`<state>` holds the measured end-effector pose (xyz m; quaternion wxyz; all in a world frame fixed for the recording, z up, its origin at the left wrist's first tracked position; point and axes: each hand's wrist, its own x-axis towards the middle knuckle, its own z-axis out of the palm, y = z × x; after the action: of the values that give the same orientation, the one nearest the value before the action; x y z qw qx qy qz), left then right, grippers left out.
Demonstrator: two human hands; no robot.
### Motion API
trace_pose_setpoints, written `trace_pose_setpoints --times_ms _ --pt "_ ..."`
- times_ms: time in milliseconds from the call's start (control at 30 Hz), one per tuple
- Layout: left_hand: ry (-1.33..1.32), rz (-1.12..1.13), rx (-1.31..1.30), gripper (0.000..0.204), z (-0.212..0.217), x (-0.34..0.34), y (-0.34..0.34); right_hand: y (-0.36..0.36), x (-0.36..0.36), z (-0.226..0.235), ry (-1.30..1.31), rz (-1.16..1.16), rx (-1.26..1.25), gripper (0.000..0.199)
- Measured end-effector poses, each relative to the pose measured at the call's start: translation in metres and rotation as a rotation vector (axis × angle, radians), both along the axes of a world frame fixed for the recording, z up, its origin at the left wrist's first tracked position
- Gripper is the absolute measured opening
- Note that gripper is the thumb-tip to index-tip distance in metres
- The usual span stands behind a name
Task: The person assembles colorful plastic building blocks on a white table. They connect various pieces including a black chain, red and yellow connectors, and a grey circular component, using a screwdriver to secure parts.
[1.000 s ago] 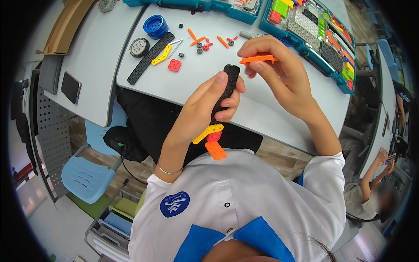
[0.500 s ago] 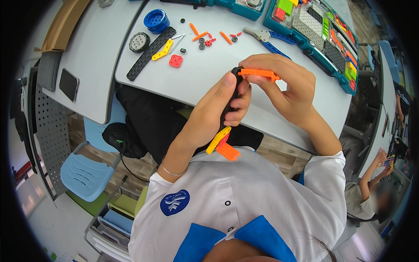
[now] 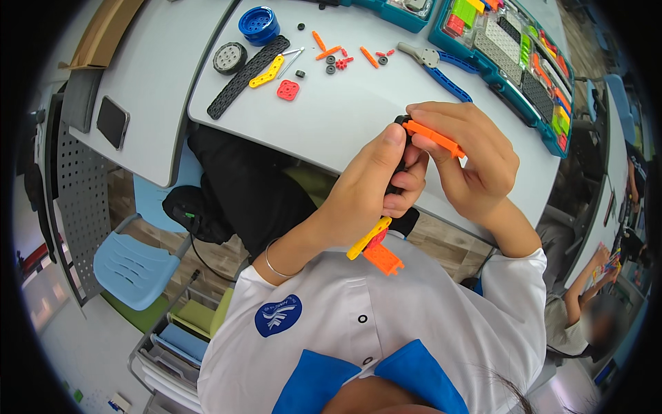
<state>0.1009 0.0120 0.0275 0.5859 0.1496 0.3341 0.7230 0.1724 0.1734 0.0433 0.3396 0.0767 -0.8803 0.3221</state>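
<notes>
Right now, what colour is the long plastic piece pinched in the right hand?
Orange; the long plastic piece shows in the head view.

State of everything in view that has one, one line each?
Left hand: closed around the held black beam
Right hand: pinching the orange piece
Held black beam: gripped, partly hidden
Orange piece: at beam's upper end; attachment unclear
Pliers: lying loose, handles spread
Teal case: open, parts inside
Phone: lying flat, screen dark
</notes>
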Motion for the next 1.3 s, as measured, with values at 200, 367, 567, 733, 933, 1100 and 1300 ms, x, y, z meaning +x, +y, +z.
trace_pose_setpoints --times_ms 200,367,567,733,933,1100,1300 --pt "0.058 0.030 -0.017 0.045 0.000 0.004 0.002 -0.001 0.002 0.001 -0.052 0.000 -0.095 0.026" --pt "-0.022 -0.014 -0.019 0.045 0.001 0.002 0.001 0.001 0.001 -0.002 -0.031 0.015 -0.059 0.026" --pt "-0.242 -0.070 -0.001 0.044 0.004 -0.002 0.005 0.001 -0.001 -0.003 -0.108 -0.004 -0.170 0.017" --pt "-0.534 -0.157 0.096 0.041 -0.002 -0.009 0.012 0.010 -0.003 0.005 -0.362 -0.015 -0.314 0.010" --pt "-0.421 -0.122 0.049 0.043 -0.008 -0.010 0.015 0.010 -0.006 -0.003 -0.314 -0.008 -0.225 0.010" --pt "-0.304 -0.146 0.019 0.050 -0.007 -0.019 0.014 0.008 -0.011 -0.012 -0.263 0.005 -0.137 0.014" --pt "-0.411 -0.379 0.132 0.071 -0.033 -0.054 0.001 0.003 -0.016 -0.012 -0.343 0.097 -0.133 0.016"
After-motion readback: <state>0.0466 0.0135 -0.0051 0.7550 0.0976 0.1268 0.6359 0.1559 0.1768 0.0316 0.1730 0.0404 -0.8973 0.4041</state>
